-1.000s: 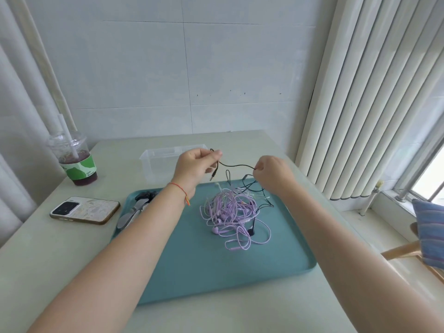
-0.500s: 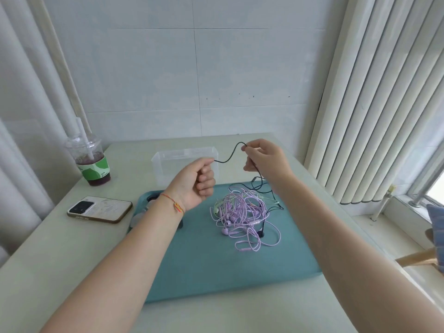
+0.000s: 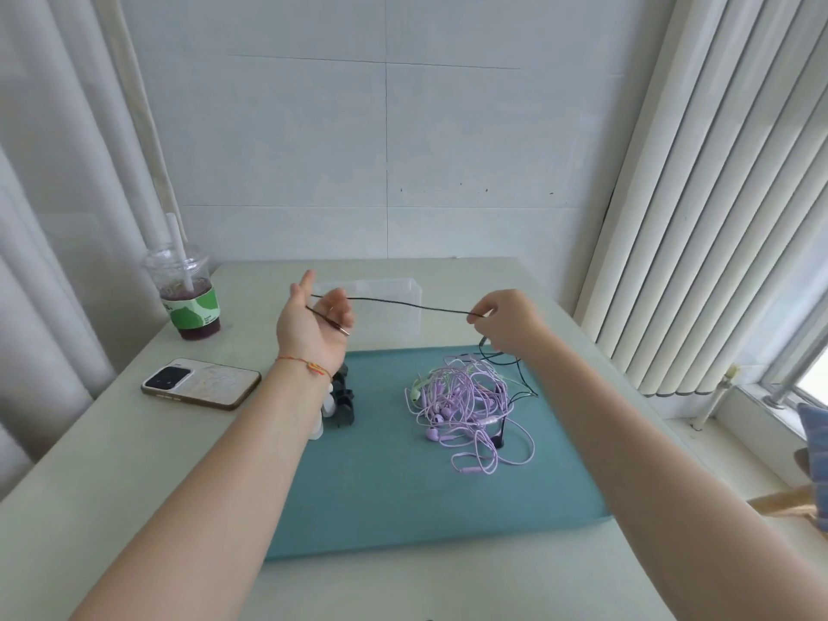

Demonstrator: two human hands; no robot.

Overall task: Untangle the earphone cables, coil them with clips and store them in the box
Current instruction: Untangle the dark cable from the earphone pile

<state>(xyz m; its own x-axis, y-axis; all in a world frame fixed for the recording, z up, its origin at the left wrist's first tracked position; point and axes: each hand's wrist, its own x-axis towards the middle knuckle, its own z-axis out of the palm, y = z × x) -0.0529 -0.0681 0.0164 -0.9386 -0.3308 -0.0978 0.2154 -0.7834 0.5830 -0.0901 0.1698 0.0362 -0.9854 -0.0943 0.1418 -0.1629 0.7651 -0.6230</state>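
A: hands?
B: well apart. left hand (image 3: 313,322) palm up, fingers loose, black cable (image 3: 403,303) draped over it, plug end on the palm. right hand (image 3: 506,322) pinches the same cable at 3 o'clock of the left

A: rest of it?
B: purple tangle (image 3: 466,405) on teal tray (image 3: 403,499), under the right hand. clips (image 3: 341,403) at tray's 9 o'clock edge. clear box (image 3: 385,316) at tray's 12, phone (image 3: 201,383) and drink cup (image 3: 188,298) off at 10
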